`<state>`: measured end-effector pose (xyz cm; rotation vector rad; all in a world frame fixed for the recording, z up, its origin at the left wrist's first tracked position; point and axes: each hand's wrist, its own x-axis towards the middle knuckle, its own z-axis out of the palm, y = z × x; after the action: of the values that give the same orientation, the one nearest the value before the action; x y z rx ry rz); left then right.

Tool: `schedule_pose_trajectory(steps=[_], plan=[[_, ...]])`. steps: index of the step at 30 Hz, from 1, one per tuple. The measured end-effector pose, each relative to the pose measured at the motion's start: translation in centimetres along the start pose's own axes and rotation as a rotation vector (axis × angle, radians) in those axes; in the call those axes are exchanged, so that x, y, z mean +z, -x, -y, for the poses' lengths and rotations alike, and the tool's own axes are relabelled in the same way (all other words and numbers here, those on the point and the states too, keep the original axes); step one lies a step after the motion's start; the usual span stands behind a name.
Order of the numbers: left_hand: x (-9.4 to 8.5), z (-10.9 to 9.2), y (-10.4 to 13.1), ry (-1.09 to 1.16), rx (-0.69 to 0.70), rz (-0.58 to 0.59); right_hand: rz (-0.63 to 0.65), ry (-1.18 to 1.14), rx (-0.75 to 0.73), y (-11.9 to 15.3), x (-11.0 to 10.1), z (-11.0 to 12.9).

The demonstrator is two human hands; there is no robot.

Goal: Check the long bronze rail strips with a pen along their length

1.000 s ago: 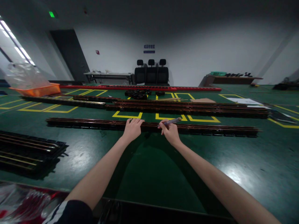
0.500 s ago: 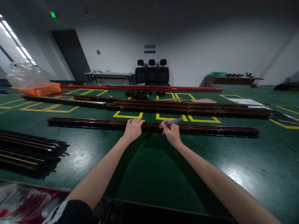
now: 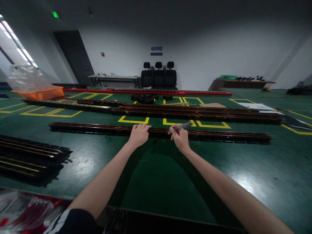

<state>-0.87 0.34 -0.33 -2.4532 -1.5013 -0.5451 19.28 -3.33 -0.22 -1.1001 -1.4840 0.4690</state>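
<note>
A long dark rail [image 3: 224, 135] with copper-coloured strips lies crosswise on the green table in front of me. My left hand [image 3: 138, 134] grips it near its middle, fingers bent over the top and far side. Just to the right, my right hand [image 3: 179, 138] pinches a slim pen-shaped tool [image 3: 184, 125] with a greyish barrel and brownish end. The tool slants down to the left, its lower end at the rail beside my fingertips. Whether the tip touches the rail I cannot tell.
Behind lie more long rails [image 3: 200, 113]. Shorter strip assemblies [image 3: 31, 159] sit at the near left. An orange basket [image 3: 41, 93] with clear plastic bags stands back left, black parts [image 3: 143, 98] at the back middle, and white paper [image 3: 258, 106] at the right.
My right hand and the pen-shaped tool have shifted very slightly to the right along the rail. My left hand stays in place, and the rail looks unmoved.
</note>
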Motion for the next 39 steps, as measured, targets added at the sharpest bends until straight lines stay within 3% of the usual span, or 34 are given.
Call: schedule_pose_trajectory(steps=[39], plan=[[-0.14,-0.84,-0.13,-0.012,-0.045,-0.041,0.02,0.027,-0.022,0.08,-0.03,0.09]])
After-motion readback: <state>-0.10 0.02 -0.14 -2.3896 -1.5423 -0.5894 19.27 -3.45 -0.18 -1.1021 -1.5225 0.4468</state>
